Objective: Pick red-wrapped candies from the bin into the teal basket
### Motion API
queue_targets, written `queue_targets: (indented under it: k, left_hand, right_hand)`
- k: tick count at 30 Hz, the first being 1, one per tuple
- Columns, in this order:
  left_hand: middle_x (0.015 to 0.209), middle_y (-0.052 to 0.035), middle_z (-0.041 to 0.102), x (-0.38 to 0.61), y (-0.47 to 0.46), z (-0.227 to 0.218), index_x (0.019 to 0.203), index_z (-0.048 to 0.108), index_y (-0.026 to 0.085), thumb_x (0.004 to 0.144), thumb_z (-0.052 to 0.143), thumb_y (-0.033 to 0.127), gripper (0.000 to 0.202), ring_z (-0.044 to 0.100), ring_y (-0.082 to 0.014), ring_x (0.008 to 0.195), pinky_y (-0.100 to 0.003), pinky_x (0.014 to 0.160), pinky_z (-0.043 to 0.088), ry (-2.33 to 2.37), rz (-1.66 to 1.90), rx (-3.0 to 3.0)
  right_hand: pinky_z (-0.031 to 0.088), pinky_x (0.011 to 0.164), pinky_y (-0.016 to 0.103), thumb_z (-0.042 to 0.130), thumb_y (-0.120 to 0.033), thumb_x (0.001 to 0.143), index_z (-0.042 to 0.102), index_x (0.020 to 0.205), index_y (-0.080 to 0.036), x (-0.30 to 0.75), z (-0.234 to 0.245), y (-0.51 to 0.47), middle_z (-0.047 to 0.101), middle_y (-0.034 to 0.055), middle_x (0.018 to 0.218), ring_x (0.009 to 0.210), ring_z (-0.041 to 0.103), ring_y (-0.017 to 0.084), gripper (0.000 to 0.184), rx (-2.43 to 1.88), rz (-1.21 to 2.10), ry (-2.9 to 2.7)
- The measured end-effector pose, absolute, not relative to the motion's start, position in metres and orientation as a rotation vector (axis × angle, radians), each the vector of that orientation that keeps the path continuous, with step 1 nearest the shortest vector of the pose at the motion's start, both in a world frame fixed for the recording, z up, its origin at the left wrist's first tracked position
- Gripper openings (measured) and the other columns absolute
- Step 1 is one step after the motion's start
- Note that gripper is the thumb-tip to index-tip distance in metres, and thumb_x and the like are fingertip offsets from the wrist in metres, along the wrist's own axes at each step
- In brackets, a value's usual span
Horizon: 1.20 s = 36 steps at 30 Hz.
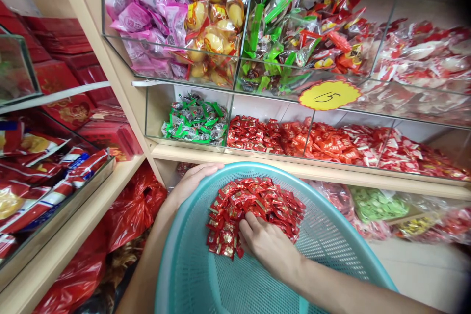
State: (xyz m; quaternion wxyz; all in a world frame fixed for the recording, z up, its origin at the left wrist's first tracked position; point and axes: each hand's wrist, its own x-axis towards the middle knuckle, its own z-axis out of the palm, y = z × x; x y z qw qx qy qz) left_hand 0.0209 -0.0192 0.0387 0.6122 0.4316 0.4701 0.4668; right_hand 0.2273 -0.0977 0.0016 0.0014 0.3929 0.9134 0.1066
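Observation:
A large turquoise plastic basket (187,250) with perforated walls fills the lower middle of the view, tilted toward me. Inside it lies a heap of small red-wrapped candies (253,196) with gold print. My left hand (193,181) is closed over the basket's far left rim, thumb side hidden. My right hand (267,243) reaches into the basket from the right, its fingers curled into the near side of the heap and closed on some of the candies. The fingertips are hidden among the wrappers.
Above the basket, a shelf holds clear bins of green-wrapped candies (196,120) and red-wrapped sweets (331,140). Higher bins hold larger packets, with a yellow price tag (330,95). A side shelf (73,216) with snack packets stands left; red plastic bags (136,206) lie under it.

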Motion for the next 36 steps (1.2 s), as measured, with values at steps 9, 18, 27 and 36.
queue_targets:
  k: [9,18,27,36]
  left_hand:
    - [0.107,-0.0029,0.073,0.021,-0.018,0.036,0.087,0.076,0.022,0.068,0.067,0.031,0.023,0.060,-0.0229,0.108,-0.031,0.095,0.040,1.084,1.086,1.012]
    - [0.107,-0.0025,0.073,0.021,-0.019,0.038,0.086,0.076,0.023,0.067,0.067,0.030,0.022,0.059,-0.0238,0.109,-0.032,0.096,0.041,1.088,1.089,1.011]
    - [0.112,-0.0012,0.071,0.019,-0.018,0.036,0.088,0.076,0.025,0.070,0.065,0.031,0.022,0.058,-0.0230,0.111,-0.032,0.098,0.039,1.112,1.073,1.072]
    - [0.111,-0.0012,0.072,0.020,-0.019,0.038,0.087,0.075,0.023,0.069,0.065,0.030,0.022,0.060,-0.0222,0.108,-0.031,0.096,0.040,1.109,1.068,1.043]
  right_hand:
    - [0.042,0.050,0.024,0.046,-0.027,0.092,0.054,0.077,-0.017,0.229,-0.002,-0.093,0.057,0.0043,0.083,0.067,0.062,0.015,0.019,1.297,0.180,2.891]
    - [0.044,0.049,0.023,0.051,-0.014,0.085,0.054,0.078,-0.015,0.238,-0.002,-0.096,0.056,0.0050,0.086,0.067,0.061,0.014,0.008,1.268,0.032,2.923]
    - [0.040,0.049,0.026,0.052,-0.011,0.085,0.052,0.073,-0.017,0.237,-0.005,-0.091,0.056,0.0025,0.080,0.059,0.055,0.012,0.014,1.161,0.253,2.962]
    - [0.037,0.052,0.028,0.054,-0.015,0.085,0.052,0.074,-0.017,0.239,-0.004,-0.095,0.056,0.0028,0.079,0.060,0.051,0.013,0.011,1.105,0.306,3.082]
